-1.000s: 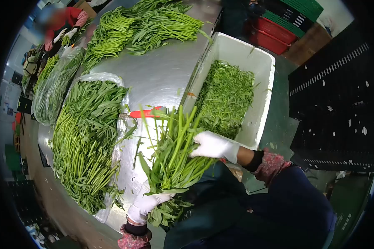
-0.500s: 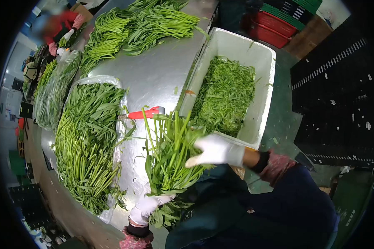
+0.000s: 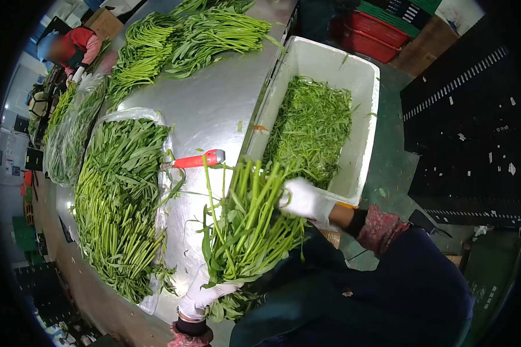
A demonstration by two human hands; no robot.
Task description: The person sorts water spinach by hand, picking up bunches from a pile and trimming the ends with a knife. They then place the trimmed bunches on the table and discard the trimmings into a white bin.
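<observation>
My left hand (image 3: pixel 204 294), in a white glove, is closed round the lower, leafy part of a bunch of water spinach (image 3: pixel 246 231). The cut stem ends point up and away from me, over the table's near edge. My right hand (image 3: pixel 308 202), gloved too, is curled at the right side of the same bunch, its fingertips among the leaves and partly hidden. Just beyond the stems a red-handled knife (image 3: pixel 200 159) lies on the metal table (image 3: pixel 214 92). Left of it a large heap of water spinach (image 3: pixel 121 202) rests on clear plastic.
A white tub (image 3: pixel 373 133) holding loose leaf trimmings (image 3: pixel 312 127) stands against the table's right edge. More bunches (image 3: pixel 214 40) lie at the far end. A person (image 3: pixel 78 49) works at the far left by a plastic-wrapped bundle (image 3: pixel 75 133). Dark crates (image 3: pixel 457 133) stand at right.
My right hand has gone from spread fingers in front of the bunch to curled at its right side. The bunch's leaves have swung slightly right. The far person has leaned lower.
</observation>
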